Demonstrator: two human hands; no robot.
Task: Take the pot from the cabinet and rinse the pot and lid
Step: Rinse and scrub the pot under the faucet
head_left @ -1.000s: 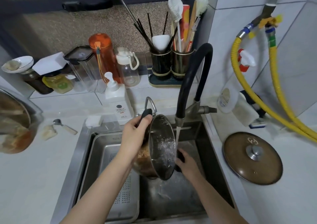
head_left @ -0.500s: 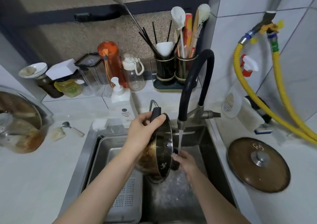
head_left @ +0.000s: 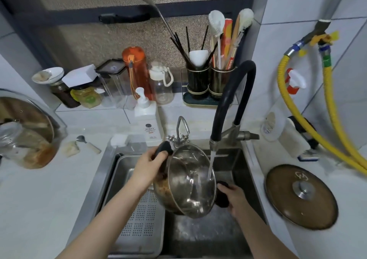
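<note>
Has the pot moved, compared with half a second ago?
Yes. Judged against the faucet spout, the pot has turned its mouth more toward the camera, and its rim has swung right, under the water stream.

Head-worn wide-angle view, looking steeply down, sink (head_left: 241,160) close

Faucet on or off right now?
On. A water stream runs from the faucet spout into the tilted pot over the sink.

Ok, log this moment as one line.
step: rinse pot | left hand: grips pot handle | right hand: grips other handle | tap: running into tilted pot | lid: on counter, unrinsed
</note>
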